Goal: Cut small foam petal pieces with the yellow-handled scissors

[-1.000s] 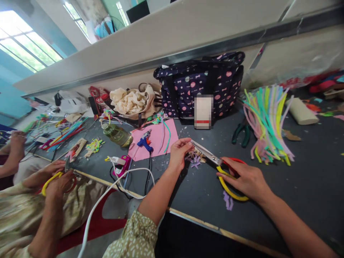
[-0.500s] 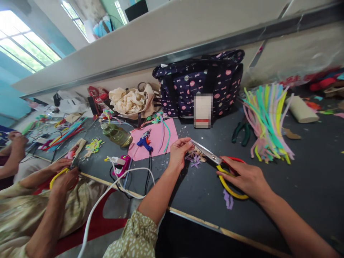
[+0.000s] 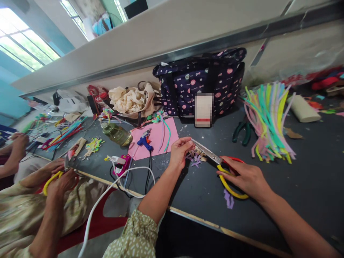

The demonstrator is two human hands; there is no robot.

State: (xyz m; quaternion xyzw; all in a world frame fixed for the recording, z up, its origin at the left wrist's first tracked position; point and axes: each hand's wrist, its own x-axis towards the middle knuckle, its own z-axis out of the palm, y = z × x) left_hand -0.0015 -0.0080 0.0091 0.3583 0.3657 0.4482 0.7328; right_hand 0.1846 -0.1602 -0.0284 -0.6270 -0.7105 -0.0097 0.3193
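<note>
My right hand (image 3: 245, 175) is wrapped round the red and yellow handles of a pair of scissors (image 3: 209, 154), whose blades point up and left over the table. At the blade tips my left hand (image 3: 180, 152) is closed in a pinch; whatever lies between its fingertips is too small or hidden to make out. Under the blades lie purple and tan paper scraps (image 3: 196, 159), partly covered. Another purple scrap (image 3: 229, 199) rests below the yellow handle.
A bundle of coloured strips (image 3: 268, 122) and green-handled pliers (image 3: 242, 133) lie to the right. A blue glue gun (image 3: 145, 139) sits on pink paper (image 3: 172, 130). Behind stands a dark patterned bag (image 3: 177, 86). A white cable (image 3: 94, 211) crosses the front edge. At left, a co-worker's hands (image 3: 63, 179) hold scissors.
My hands and scissors have hardly moved. At left, the co-worker's scissors and hand have shifted slightly left, and the view has drifted a little.
</note>
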